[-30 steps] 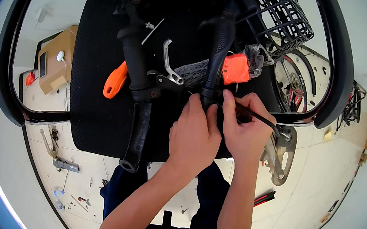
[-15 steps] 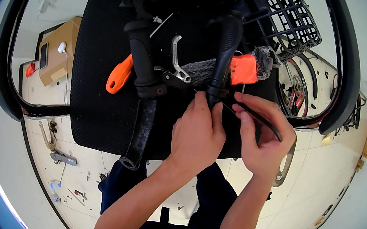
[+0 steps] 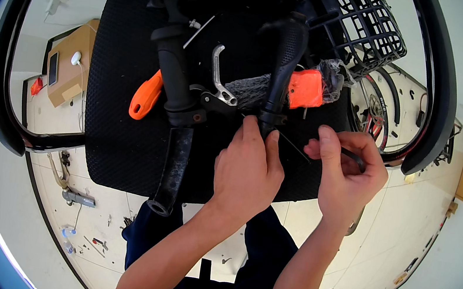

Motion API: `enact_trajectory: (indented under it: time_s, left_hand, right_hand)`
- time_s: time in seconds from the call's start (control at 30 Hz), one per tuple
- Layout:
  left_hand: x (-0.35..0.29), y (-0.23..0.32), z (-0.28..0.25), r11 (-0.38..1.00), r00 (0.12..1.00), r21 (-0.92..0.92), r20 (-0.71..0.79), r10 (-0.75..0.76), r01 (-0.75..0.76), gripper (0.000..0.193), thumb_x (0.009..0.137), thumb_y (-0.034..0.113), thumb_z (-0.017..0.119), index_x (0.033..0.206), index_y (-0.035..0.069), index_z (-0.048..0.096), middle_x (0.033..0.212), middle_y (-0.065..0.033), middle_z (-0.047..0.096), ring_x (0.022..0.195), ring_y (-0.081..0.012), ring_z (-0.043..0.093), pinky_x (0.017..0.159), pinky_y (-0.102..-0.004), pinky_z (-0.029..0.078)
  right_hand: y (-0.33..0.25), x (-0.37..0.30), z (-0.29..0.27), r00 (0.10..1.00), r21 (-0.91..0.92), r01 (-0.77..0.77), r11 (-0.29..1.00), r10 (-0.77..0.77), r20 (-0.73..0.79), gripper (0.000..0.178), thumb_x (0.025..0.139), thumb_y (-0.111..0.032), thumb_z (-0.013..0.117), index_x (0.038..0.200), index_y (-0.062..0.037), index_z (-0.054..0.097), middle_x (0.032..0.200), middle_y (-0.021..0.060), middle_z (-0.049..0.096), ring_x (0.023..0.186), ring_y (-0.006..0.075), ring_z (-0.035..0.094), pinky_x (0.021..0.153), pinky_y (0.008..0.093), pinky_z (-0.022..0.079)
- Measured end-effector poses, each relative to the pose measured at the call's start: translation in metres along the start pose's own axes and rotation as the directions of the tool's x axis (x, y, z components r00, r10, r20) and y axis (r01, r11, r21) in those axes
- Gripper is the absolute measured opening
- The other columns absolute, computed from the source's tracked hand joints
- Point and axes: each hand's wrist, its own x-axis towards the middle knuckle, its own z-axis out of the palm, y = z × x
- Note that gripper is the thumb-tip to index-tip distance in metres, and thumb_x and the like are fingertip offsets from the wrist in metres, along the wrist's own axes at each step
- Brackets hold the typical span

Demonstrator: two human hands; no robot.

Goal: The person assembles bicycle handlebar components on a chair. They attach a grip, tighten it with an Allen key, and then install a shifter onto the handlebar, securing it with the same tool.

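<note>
A black bicycle handlebar grip (image 3: 282, 69) lies on the black chair seat (image 3: 106, 153), with a clamp collar (image 3: 272, 118) at its near end. My left hand (image 3: 249, 167) is closed around the bar just below that collar. To its right, my right hand (image 3: 352, 170) pinches a slim, curved black strip (image 3: 353, 157), partly hidden by the fingers; I cannot make out its kind. Between the hands runs a thin dark rod (image 3: 295, 146), apart from the right fingertips. A silver brake lever (image 3: 220, 78) rests left of the grip.
Another grip (image 3: 173, 74) with a black tube (image 3: 172, 166) and an orange-handled tool (image 3: 146, 96) lie to the left. A plastic-wrapped piece with an orange block (image 3: 305, 90) is on the right. Beyond stands a black basket (image 3: 358, 23). Chair armrests (image 3: 439, 97) flank the seat.
My right hand has drawn back to the right, away from the collar, and the black strip has turned within its fingers. My left hand stays on the bar.
</note>
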Motion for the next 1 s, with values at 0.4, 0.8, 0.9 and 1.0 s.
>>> enact_trajectory:
  time_s: [0.4,0.8,0.9,1.0]
  left_hand:
    - [0.001,-0.001,-0.002,0.994,0.999,-0.102,0.031,-0.033,0.036,0.023,0.098,0.020,0.051,0.100,-0.003,0.048,0.086,-0.0233,0.063,0.074,-0.0444,0.065,0.063,-0.0527,0.050]
    - [0.001,-0.003,0.000,0.996,1.000,-0.094,0.010,0.005,-0.004,0.024,0.098,0.021,0.051,0.100,-0.004,0.048,0.086,-0.0244,0.063,0.074,-0.0444,0.065,0.062,-0.0525,0.051]
    - [0.000,-0.001,-0.002,0.995,0.999,-0.096,0.030,-0.018,0.021,0.025,0.098,0.021,0.051,0.099,-0.004,0.048,0.087,-0.0245,0.063,0.075,-0.0447,0.066,0.063,-0.0526,0.052]
    - [0.001,-0.003,-0.001,0.994,1.000,-0.106,0.014,-0.008,0.010,0.025,0.098,0.021,0.051,0.099,-0.004,0.048,0.087,-0.0245,0.063,0.074,-0.0447,0.065,0.062,-0.0528,0.052]
  right_hand:
    - [0.023,-0.006,0.024,0.997,-0.221,0.074,0.972,-0.075,0.004,0.015,0.077,-0.006,0.082,0.087,0.0021,0.074,0.074,0.0063,0.072,0.063,0.0111,0.069,0.057,0.0215,0.052]
    - [0.035,-0.004,0.026,0.927,-0.220,0.375,0.901,-0.358,0.112,0.009,0.081,0.002,0.071,0.091,0.0018,0.070,0.084,0.0090,0.071,0.066,0.0172,0.069,0.060,0.0248,0.053]
    - [0.033,-0.003,0.024,0.910,-0.228,0.411,0.883,-0.385,0.152,0.011,0.081,0.003,0.071,0.092,0.0018,0.068,0.085,0.0095,0.070,0.070,0.0174,0.069,0.063,0.0245,0.054]
    - [0.031,-0.004,0.026,0.925,-0.233,0.379,0.896,-0.361,0.115,0.013,0.080,0.001,0.073,0.092,0.0016,0.069,0.083,0.0089,0.070,0.068,0.0158,0.069,0.062,0.0242,0.054]
